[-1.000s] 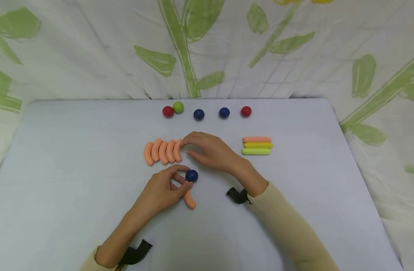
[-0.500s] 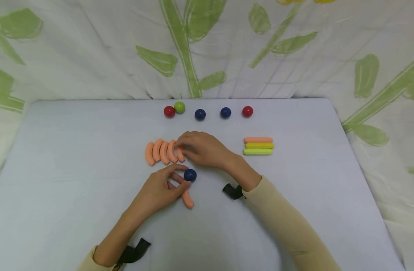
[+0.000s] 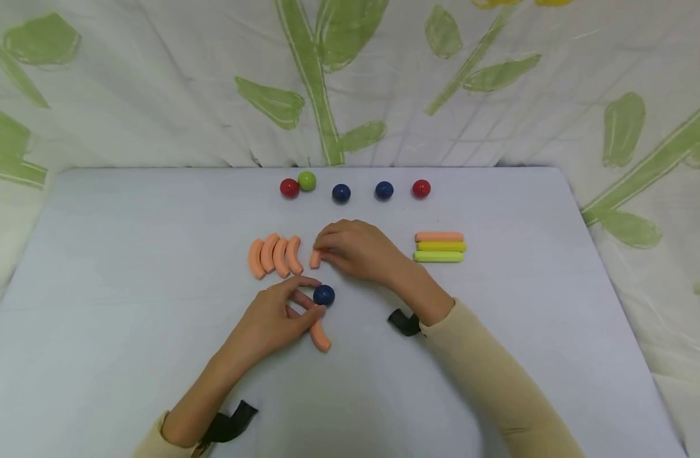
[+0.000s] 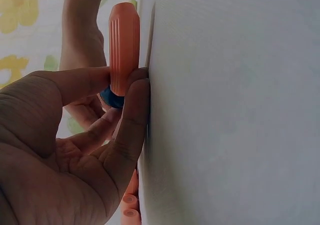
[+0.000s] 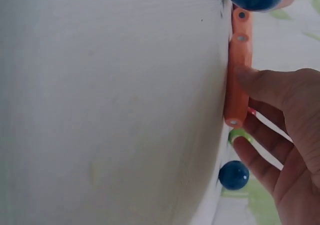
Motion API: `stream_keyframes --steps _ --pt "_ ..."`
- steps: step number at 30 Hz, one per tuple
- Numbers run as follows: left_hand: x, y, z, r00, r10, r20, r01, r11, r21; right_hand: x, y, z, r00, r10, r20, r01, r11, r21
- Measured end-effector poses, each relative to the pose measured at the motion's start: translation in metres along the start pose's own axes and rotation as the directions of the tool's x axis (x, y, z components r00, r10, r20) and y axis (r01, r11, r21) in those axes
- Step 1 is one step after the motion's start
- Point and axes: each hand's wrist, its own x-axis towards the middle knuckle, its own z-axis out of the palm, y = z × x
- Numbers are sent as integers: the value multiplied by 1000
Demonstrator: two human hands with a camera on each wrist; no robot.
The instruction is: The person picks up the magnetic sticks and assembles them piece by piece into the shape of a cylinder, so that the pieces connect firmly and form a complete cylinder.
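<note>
In the head view my left hand (image 3: 278,313) grips a blue ball (image 3: 323,295) between thumb and fingers, low over the white table. A curved orange stick (image 3: 320,337) meets the ball on the near side; the left wrist view shows the stick's ribbed side (image 4: 124,45) against the ball. Farther forward, my right hand (image 3: 358,251) pinches another curved orange stick (image 3: 315,259), partly hidden by its fingers. The right wrist view has the thumb on this stick (image 5: 238,97), at table level. To its left lies a row of several curved orange sticks (image 3: 280,257).
Along the table's back edge stand a red ball (image 3: 289,188), a green ball (image 3: 307,180), two blue balls (image 3: 341,193) and another red ball (image 3: 421,188). Straight sticks, orange, yellow (image 3: 441,245) and lime, lie side by side at right. A leaf-patterned cloth (image 3: 201,95) hangs behind.
My right hand reached to the row's right end, took hold of the last curved orange stick and drew it rightward, apart from the others. My left hand stays on the blue ball.
</note>
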Motion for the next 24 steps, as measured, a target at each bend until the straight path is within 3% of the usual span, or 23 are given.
stream_keyframes --steps 7,17,24 --pt "0 1 0 1000 -8 -7 8 1000 1 -12 0 0 999 45 -26 -45 999 -5" --pt "5 2 5 999 -6 -31 6 1000 5 -41 2 -8 987 155 -46 -150 984 100" --pt "5 2 7 999 -19 -46 20 1000 23 -60 -6 -12 985 166 -51 -156 975 159"
